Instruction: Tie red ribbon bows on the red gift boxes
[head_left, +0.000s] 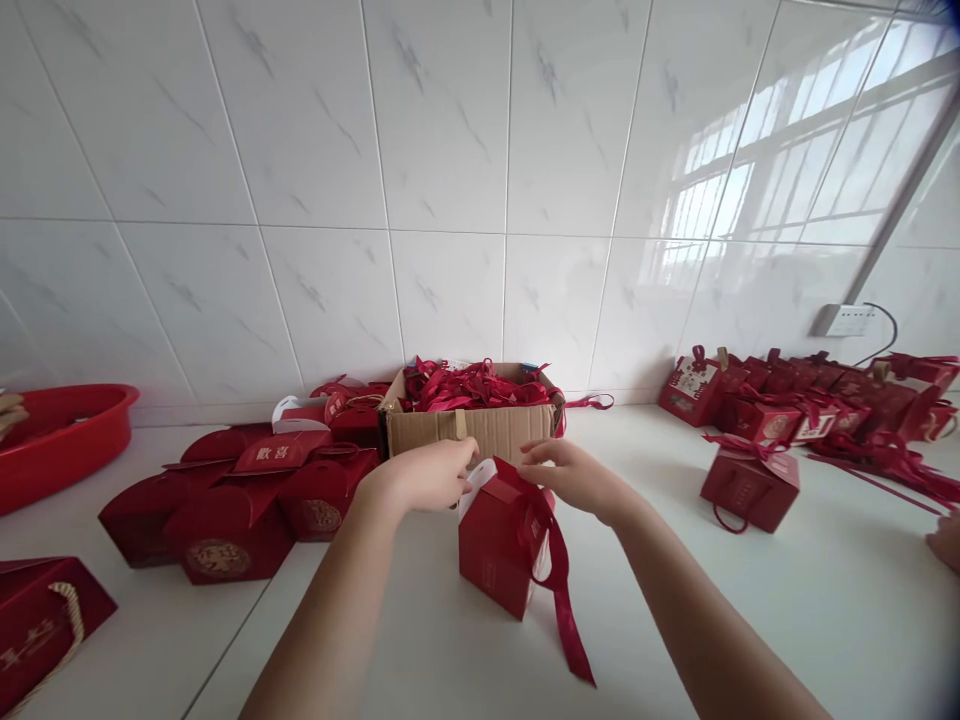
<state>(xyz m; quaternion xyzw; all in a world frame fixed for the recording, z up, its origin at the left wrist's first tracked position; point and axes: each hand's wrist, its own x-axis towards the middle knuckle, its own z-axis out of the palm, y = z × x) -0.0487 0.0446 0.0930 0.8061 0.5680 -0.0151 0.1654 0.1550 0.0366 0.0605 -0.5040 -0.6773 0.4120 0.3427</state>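
Below centre, the red box (pixel 491 560) slants lengthwise down-right; at its top, left hand (pixel 431 474) curled, pinch unclear, right hand (pixel 576 480) loosely open.

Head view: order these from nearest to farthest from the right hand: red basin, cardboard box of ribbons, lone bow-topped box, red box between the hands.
From the right hand:
1. Red box, at its fingers, between the hands
2. Cardboard box, just behind, towards the wall
3. Bow-topped box, off to the right
4. Red basin, far left
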